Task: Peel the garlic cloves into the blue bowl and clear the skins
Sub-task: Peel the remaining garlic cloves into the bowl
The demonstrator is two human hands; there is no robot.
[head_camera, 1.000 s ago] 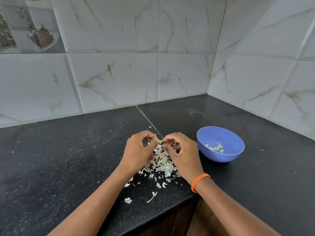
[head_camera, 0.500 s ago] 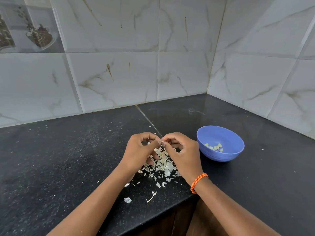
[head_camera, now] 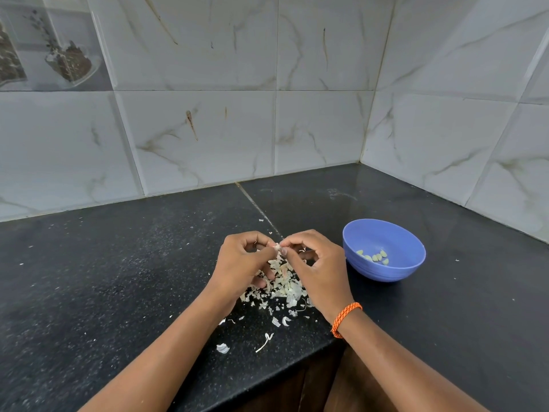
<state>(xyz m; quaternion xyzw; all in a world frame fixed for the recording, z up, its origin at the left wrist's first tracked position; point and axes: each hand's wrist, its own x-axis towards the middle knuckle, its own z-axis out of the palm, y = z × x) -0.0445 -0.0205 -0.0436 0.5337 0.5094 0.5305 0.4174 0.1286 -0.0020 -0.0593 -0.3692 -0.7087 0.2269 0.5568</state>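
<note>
The black speckled stone surface (head_camera: pixel 89 278) runs into a corner of white marble-look wall tiles (head_camera: pixel 320 129), and its front edge drops away just below the work. Toward the right, short of that back corner, sits the round blue plastic bowl (head_camera: pixel 395 270), with about 5 pale peeled garlic cloves (head_camera: pixel 375 257) lying loose in its bottom; it looks light and would likely slide on the polished stone if knocked, so a finished clove is better dropped in from above than pushed against the rim. Near the front edge, left of the bowl, spreads the heap of white papery garlic skins (head_camera: pixel 286 285), with stray flakes trailing toward the edge. These skins look weightless and brittle, liable to scatter at a breath or cling to fingers, so sweeping them together with a flat palm should work better than picking. Above the heap the left hand (head_camera: pixel 240 263) and the right hand (head_camera: pixel 319 269), which wears an orange braided wristband (head_camera: pixel 346 319), meet fingertip to fingertip, both pinching the small part-peeled garlic clove (head_camera: pixel 278 248). It is firm but small and probably slick once bare; best held at its ends while a nail lifts the skin. Nothing stands between hands and bowl.
</note>
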